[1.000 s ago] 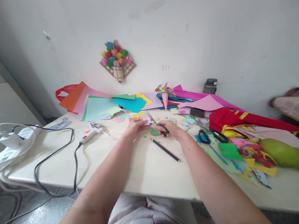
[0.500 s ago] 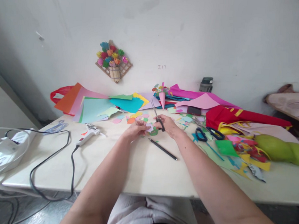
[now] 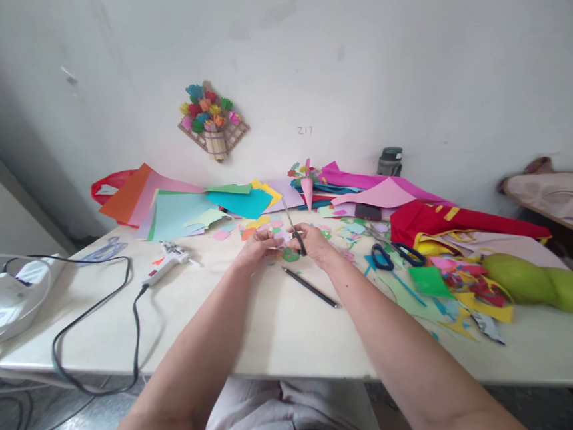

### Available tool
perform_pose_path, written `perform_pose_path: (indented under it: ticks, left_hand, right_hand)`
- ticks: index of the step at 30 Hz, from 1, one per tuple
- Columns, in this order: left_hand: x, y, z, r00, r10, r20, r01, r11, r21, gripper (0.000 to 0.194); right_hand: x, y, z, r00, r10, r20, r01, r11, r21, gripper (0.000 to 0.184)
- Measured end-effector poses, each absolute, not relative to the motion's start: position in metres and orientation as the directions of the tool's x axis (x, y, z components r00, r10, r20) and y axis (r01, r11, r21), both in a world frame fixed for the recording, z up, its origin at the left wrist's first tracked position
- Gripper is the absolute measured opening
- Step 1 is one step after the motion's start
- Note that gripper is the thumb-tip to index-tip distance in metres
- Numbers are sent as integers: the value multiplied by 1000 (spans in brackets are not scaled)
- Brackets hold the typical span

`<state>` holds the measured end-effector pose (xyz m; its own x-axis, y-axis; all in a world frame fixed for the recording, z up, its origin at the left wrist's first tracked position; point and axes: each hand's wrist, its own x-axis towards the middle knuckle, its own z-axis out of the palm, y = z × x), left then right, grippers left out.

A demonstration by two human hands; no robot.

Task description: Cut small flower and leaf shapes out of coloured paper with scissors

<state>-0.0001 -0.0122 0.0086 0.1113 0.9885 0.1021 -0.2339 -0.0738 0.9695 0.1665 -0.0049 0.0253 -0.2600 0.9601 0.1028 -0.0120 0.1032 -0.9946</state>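
Note:
My left hand (image 3: 255,248) pinches a small pale lilac piece of paper (image 3: 281,238) over the middle of the table. Close beside it, my right hand (image 3: 311,242) is closed round the black handles of a pair of scissors (image 3: 299,241). Their thin blades point up and away, toward the back of the table, next to the paper. Small paper cut-outs (image 3: 264,222) in several colours lie just behind and under both hands. In front of the hands rests a black pen (image 3: 310,288) on the table top.
To the left lie a glue gun (image 3: 166,265), its black cord and a white power strip (image 3: 13,298). Coloured paper sheets (image 3: 181,209) line the back. On the right are blue-handled scissors (image 3: 382,257), paper scraps, a red cloth (image 3: 416,223) and a green cushion-like object (image 3: 521,279).
My right hand and the scissors have shifted slightly left, nearer the lilac paper, and the scissors' blades tilt further left. The whole view has moved a little.

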Motion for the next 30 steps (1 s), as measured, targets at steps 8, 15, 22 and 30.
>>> perform_pose_path:
  ticks: [8,15,22,30]
  left_hand:
    - [-5,-6,5,5,992,129,-264,-123,957,35]
    - [-6,-6,6,-47,993,109,-330,-118,937,29]
    - [-5,-6,7,-65,991,117,-411,-134,902,33]
    - [-5,-5,7,-78,990,117,-435,-139,889,25]
  right_hand:
    - [180,-5,31,-374,927,15,154,78,-985,24]
    - [185,0,25,-515,857,30,233,173,-957,27]
    - [184,4,21,-542,840,-18,285,164,-944,26]
    - [183,0,27,-537,844,-21,329,186,-926,25]
